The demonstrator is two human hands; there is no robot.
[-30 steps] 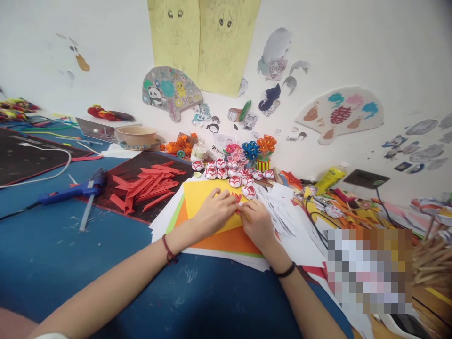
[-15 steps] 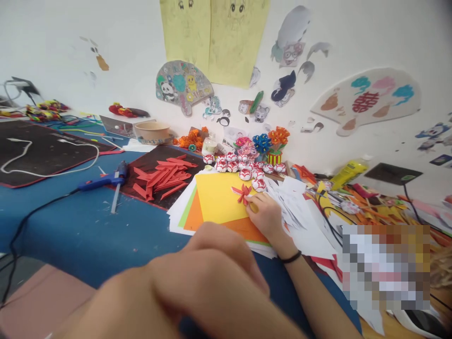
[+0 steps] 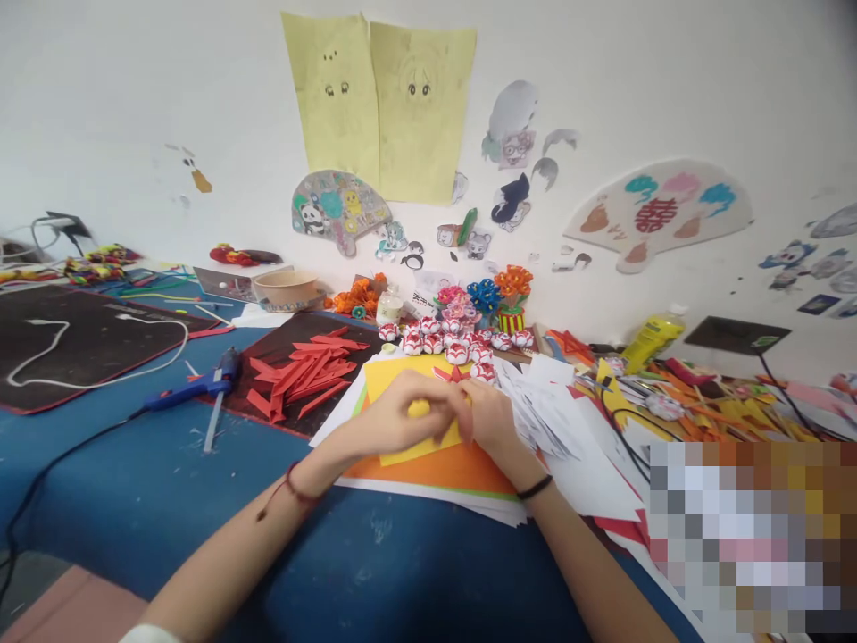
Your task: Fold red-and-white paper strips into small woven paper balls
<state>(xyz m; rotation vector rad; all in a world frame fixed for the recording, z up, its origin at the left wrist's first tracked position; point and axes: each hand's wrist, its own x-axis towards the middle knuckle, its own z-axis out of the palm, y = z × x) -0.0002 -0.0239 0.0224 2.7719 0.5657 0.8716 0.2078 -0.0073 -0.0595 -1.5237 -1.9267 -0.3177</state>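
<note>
My right hand [image 3: 492,415] is closed, pinching a folded red paper piece [image 3: 450,375] with several pointed arms. My left hand [image 3: 405,413] has come to the same piece, its thumb and fingers curled together against it. The fingers hide most of the piece. Below both hands lies a yellow sheet [image 3: 383,379] on an orange sheet [image 3: 428,471], atop a stack of white and green paper. Just beyond the hands sit several red-and-white folded paper flowers [image 3: 457,349].
A pile of folded red strips [image 3: 312,371] covers a dark mat on the left. The blue glue gun [image 3: 194,388] lies farther left, its cord trailing. Cut white paper [image 3: 536,406] and a yellow bottle [image 3: 653,338] are on the right. Bead flowers [image 3: 483,299] stand by the wall.
My left arm, blurred and close to the camera before, has reached forward, bringing that hand to the red piece in my right hand. The view has tilted upward slightly.
</note>
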